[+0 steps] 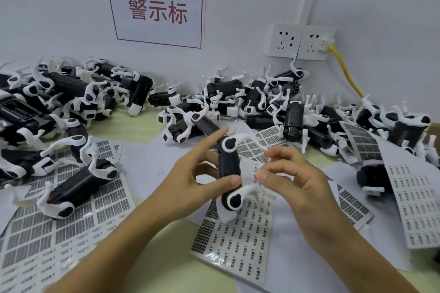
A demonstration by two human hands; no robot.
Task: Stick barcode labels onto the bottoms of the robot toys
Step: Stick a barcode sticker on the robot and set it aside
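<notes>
The robot toy [229, 171] is being held up above the label sheets [238, 233] in the middle of the surface [166, 245], the left hand [190, 173] clamping its black body between thumb and fingers — likely turning the bottom toward the right hand [292, 178]. That hand's fingers are curling just beside it, fingertips pinched together; whether they are holding a label, I cannot tell. Piles of toys [262, 102] are waiting at the far edge.

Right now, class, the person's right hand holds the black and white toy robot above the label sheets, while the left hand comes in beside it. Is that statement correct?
Not quite: the hands are swapped. The head view shows the left hand holding the toy robot in its grip above the label sheets, thumb on its black body, while the right hand comes in beside it.
</notes>
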